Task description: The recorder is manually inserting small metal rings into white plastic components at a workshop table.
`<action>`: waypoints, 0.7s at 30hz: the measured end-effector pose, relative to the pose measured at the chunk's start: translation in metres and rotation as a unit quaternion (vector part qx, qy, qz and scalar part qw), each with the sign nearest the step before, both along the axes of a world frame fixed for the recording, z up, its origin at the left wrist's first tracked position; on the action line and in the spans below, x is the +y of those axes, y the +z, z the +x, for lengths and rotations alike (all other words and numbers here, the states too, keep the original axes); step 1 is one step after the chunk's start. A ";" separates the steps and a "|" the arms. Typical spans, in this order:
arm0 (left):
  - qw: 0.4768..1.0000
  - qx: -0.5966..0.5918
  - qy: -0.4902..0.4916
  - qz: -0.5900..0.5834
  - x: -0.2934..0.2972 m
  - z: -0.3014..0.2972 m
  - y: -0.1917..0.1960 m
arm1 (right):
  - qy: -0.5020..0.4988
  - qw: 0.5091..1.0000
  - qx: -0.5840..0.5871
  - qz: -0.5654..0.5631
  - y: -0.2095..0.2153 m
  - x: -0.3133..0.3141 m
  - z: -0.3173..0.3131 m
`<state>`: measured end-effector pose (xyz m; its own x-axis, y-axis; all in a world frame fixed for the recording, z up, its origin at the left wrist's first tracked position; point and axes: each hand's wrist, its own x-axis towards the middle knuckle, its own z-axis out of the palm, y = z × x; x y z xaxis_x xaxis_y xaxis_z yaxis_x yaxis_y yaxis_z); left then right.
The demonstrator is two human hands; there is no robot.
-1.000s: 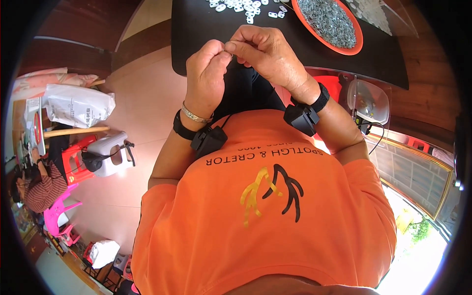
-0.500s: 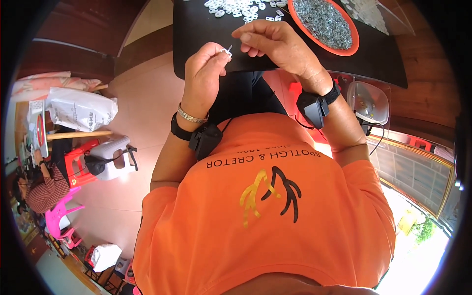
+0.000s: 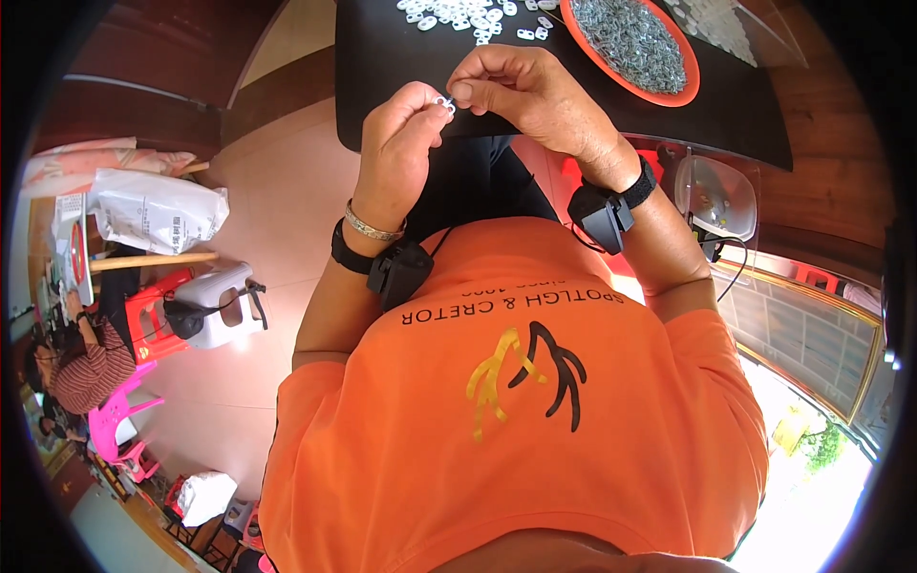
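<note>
My left hand (image 3: 401, 134) is closed, pinching a small white plastic piece (image 3: 444, 103) between thumb and forefinger above the near edge of the black table (image 3: 401, 57). From the right, my right hand (image 3: 525, 95) meets it, thumb and forefinger pressed together at a thin metal screw that sticks out of the piece; the fingertips mostly hide the screw. Beyond my hands a loose pile of similar white plastic pieces (image 3: 458, 11) lies on the table. To the right of that pile stands an orange-red bowl (image 3: 684, 88) full of small metal screws (image 3: 630, 48).
A clear plastic container (image 3: 716, 196) is below the table's right side. On the left are a grey-white stool (image 3: 220, 306), a pink plastic chair (image 3: 115, 420) and a white sack (image 3: 158, 210). Another person in a striped top (image 3: 95, 372) sits at the far left.
My right hand has moved left and slightly down, and its fingertips have closed on the screw in the white piece. My left hand has shifted slightly right, still pinching that piece.
</note>
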<state>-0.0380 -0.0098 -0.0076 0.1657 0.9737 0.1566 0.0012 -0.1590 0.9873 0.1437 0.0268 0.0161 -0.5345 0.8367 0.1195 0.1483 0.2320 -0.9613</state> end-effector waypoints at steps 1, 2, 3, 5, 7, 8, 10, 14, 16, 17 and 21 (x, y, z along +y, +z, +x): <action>1.000 -0.001 0.000 0.000 0.000 0.000 0.000 | 0.001 1.000 -0.007 0.001 -0.002 0.000 0.000; 1.000 0.000 0.000 0.004 -0.001 0.001 0.000 | 0.002 1.000 -0.014 0.003 -0.002 0.000 0.000; 1.000 0.000 0.001 0.008 -0.001 0.001 0.000 | 0.003 1.000 -0.014 0.003 -0.002 0.000 -0.001; 1.000 0.000 -0.001 0.011 -0.001 0.002 -0.001 | -0.010 0.999 -0.046 0.012 0.001 -0.003 -0.003; 1.000 0.000 -0.001 0.015 0.000 0.001 -0.001 | -0.019 0.998 -0.060 0.026 0.002 -0.005 -0.006; 1.000 -0.001 0.000 0.022 0.000 0.001 -0.002 | -0.028 0.996 -0.073 0.041 0.002 -0.006 -0.007; 1.000 -0.002 0.001 0.028 0.000 0.002 -0.003 | -0.037 0.995 -0.081 0.054 -0.001 -0.007 -0.009; 0.999 0.001 0.014 0.035 -0.001 0.004 -0.002 | -0.062 0.992 -0.083 0.077 -0.003 -0.009 -0.012; 0.999 0.001 0.022 0.041 0.000 0.004 -0.002 | -0.064 0.990 -0.087 0.093 -0.002 -0.010 -0.013; 0.999 0.006 0.024 0.038 -0.001 0.005 -0.003 | -0.067 0.988 -0.091 0.108 -0.002 -0.011 -0.013; 0.999 0.012 0.026 0.044 -0.001 0.005 -0.006 | -0.072 0.983 -0.098 0.138 0.002 -0.014 -0.014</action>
<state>-0.0327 -0.0107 -0.0133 0.1199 0.9637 0.2386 0.0353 -0.2443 0.9691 0.1297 0.0132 0.0177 -0.4476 0.8560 0.2587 0.3745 0.4421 -0.8150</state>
